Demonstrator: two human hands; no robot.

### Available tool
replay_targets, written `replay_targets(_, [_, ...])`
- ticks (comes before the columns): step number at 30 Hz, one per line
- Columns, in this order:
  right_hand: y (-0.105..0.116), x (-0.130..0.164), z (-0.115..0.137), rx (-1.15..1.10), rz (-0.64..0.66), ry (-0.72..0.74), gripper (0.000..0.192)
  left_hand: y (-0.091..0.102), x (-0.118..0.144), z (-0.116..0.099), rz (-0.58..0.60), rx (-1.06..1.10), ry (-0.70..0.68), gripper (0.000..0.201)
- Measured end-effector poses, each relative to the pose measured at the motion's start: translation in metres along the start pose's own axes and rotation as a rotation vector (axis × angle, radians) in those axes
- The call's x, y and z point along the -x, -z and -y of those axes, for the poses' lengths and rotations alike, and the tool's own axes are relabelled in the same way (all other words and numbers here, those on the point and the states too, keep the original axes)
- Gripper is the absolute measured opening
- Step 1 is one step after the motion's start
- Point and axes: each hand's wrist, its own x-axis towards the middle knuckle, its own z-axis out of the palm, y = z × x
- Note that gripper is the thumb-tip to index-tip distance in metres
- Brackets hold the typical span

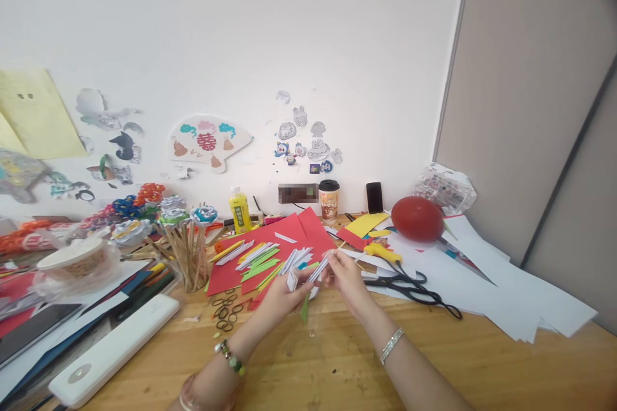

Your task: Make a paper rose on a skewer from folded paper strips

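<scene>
Both my hands meet over the wooden table (434,359), just in front of a red paper sheet (289,237). My left hand (282,295) pinches a small bundle of folded white paper strips (294,279). My right hand (344,276) grips the other end of a white folded strip (319,268) in the same bundle. A green strip (304,309) hangs down below the hands. More white, green and yellow folded strips (260,260) lie on the red sheet behind them.
Black scissors (414,288) and a yellow tool (380,250) lie to the right on white paper sheets (506,295). A red balloon (417,218), phone (375,197), cup (329,200) and yellow bottle (240,209) stand at the back. Sticks in a holder (190,257), paper flowers, rubber bands (226,314) and a white device (116,350) lie left.
</scene>
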Motion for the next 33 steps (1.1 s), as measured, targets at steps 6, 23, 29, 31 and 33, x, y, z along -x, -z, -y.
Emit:
replay_targets(6, [0.002, -0.001, 0.000, 0.108, -0.012, 0.034, 0.039, -0.001, 0.000, 0.001, -0.019, 0.012, 0.034, 0.050])
replay_targets(23, [-0.002, 0.000, 0.000, 0.176, 0.120, 0.014, 0.038, 0.002, 0.004, -0.012, 0.200, 0.254, 0.076, 0.036])
replay_targets(29, [-0.001, -0.001, -0.001, 0.226, 0.135, 0.037, 0.037, 0.001, 0.004, -0.015, 0.199, 0.202, 0.070, 0.024])
replay_targets(31, [-0.001, 0.000, -0.002, 0.260, 0.139, 0.051, 0.035, -0.002, 0.004, -0.014, 0.175, 0.169, 0.061, 0.022])
replay_targets(33, [-0.001, 0.000, -0.004, 0.295, 0.143, 0.066, 0.033, -0.006, 0.004, -0.011, 0.120, 0.095, 0.051, 0.018])
